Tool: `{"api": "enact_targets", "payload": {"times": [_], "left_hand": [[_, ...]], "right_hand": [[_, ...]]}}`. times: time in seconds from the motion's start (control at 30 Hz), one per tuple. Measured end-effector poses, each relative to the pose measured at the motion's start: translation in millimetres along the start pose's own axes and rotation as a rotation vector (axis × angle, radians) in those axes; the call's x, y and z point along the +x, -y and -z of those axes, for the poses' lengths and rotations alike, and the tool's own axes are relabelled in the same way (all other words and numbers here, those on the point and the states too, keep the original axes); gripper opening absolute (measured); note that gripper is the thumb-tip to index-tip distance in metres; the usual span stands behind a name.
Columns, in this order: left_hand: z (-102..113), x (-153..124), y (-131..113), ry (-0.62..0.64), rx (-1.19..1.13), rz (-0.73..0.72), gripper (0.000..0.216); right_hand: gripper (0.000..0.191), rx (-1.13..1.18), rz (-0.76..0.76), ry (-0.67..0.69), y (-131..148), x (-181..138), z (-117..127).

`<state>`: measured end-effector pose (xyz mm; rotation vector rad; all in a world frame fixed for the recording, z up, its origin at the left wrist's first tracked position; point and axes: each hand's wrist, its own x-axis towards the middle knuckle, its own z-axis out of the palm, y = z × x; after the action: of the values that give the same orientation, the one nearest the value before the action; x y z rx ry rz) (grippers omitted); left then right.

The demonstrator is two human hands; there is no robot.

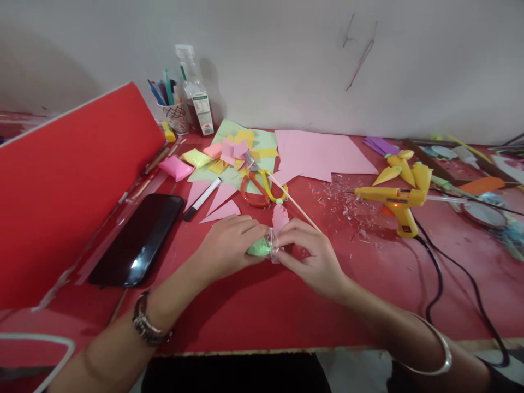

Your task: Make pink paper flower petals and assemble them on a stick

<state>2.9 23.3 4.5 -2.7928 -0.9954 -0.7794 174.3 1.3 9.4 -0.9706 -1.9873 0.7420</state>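
Green packet (pixel 258 249) held between both hands, just above or on the red tabletop (pixel 254 322), near the front edge; contact with the table can't be told. Left hand (pixel 231 244) closed around the green part, right hand (pixel 313 256) pinching the clear plastic end, thumb and fingers narrow. Pink cut-out (pixel 280 217) just beyond the fingers. Thin stick (pixel 297 202) slants down to the right hand; scissors (pixel 267 188) behind. Phone (pixel 139 240) and capped marker (pixel 203 198) left, yellow glue gun (pixel 393 197) right, orange light on. Pink packet (pixel 177 167) and yellow packet (pixel 195 158) farther back, left of the scissors.
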Motion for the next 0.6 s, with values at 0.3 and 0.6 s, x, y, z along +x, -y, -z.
{"api": "enact_targets", "payload": {"times": [0.3, 0.6], "left_hand": [[1.3, 1.8, 2.0, -0.035, -0.027, 0.075, 0.015], [5.2, -2.8, 18.7, -0.007, 0.028, 0.424, 0.017]], "right_hand": [[0.008, 0.422, -0.237, -0.188, 0.0, 5.0, 2.5], [0.015, 0.535, -0.356, -0.241, -4.1, 8.0, 3.3]]}}
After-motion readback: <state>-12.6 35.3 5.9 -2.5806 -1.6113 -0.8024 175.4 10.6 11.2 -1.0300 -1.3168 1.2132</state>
